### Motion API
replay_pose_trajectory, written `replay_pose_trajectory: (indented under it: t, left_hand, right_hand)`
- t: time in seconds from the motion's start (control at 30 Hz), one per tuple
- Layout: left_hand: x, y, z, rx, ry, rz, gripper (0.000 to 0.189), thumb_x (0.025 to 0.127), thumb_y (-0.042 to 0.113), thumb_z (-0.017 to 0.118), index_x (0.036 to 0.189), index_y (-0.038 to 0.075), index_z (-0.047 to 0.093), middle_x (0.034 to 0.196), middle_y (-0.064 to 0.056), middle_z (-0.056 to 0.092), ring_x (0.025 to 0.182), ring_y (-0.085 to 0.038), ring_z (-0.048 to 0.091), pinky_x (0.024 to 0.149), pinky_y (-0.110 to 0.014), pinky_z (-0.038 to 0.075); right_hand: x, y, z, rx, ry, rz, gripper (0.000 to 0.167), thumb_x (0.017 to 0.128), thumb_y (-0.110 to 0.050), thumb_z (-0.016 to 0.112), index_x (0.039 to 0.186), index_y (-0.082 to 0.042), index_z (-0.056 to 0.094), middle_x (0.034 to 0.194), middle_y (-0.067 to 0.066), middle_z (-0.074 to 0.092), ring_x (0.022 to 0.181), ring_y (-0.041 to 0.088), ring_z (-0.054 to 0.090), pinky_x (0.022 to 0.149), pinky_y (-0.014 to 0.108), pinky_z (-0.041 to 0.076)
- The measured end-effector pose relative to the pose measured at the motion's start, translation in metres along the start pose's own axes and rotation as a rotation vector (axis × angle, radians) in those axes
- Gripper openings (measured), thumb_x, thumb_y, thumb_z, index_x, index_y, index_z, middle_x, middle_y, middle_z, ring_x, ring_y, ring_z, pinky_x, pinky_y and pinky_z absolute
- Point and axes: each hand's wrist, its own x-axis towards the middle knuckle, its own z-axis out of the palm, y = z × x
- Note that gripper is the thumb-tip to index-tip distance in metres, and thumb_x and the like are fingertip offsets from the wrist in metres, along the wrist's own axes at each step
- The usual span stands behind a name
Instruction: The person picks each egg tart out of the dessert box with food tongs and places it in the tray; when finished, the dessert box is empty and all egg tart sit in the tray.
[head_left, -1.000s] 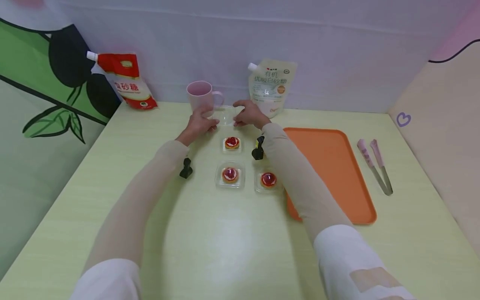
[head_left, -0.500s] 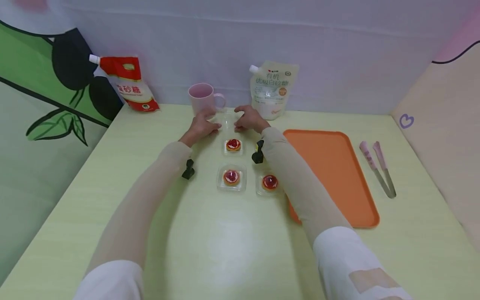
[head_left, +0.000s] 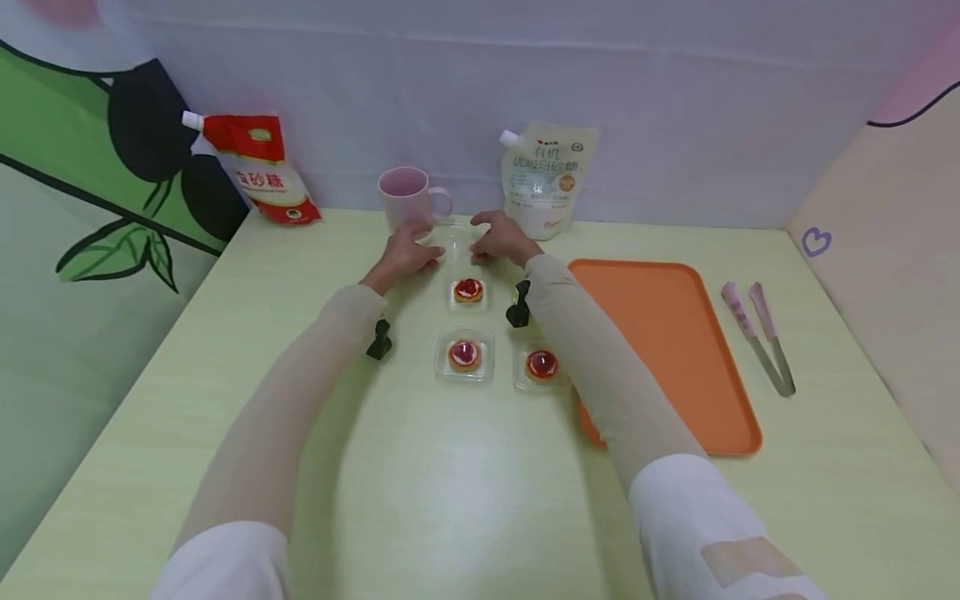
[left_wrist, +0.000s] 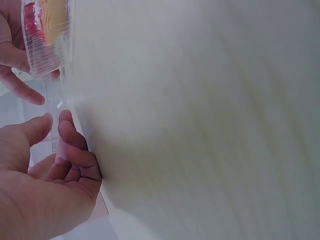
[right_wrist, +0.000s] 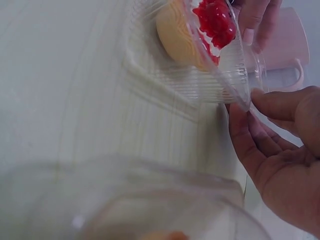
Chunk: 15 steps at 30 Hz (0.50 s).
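My left hand (head_left: 405, 250) and right hand (head_left: 504, 240) pinched opposite edges of a clear plastic piece (head_left: 456, 237) between thumb and fingers, at the far middle of the counter (head_left: 465, 500). The pink mug (head_left: 403, 193) stood just beyond my left hand, the pale pouch (head_left: 547, 175) beyond my right. Just near of the plastic sat a red-topped tart (head_left: 468, 290) in its clear box, then two more boxed tarts (head_left: 464, 355), with the orange tray (head_left: 667, 333) to the right.
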Motion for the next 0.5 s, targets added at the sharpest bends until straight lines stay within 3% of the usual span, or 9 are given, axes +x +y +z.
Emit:
replay_pose_trajectory:
  t: [0.13,0.5]
  left_hand:
    - [-0.0011,-0.0008,0.0000,0.012,0.003,0.005,0.061,0.094,0.016,0.068,0.146,-0.003,0.042,0.072,-0.006,0.066,0.057,-0.007,0.061,0.060,-0.022,0.050]
    - [-0.0055,0.0010,-0.0053,0.039,0.010,-0.033,0.060,0.100,0.030,0.061,0.149,0.004,0.039,0.070,-0.002,0.066,0.059,-0.008,0.062,0.062,-0.024,0.050]
  right_hand:
    - [-0.0021,0.0000,-0.0010,-0.009,-0.004,0.009,0.058,0.095,-0.006,0.065,0.149,-0.006,0.043,0.091,0.016,0.070,0.071,0.017,0.069,0.080,0.032,0.058]
    - [-0.0093,-0.0050,-0.0100,-0.010,0.005,0.016,0.058,0.096,-0.009,0.065,0.149,-0.005,0.041,0.114,0.026,0.069,0.101,0.034,0.071,0.088,0.034,0.057]
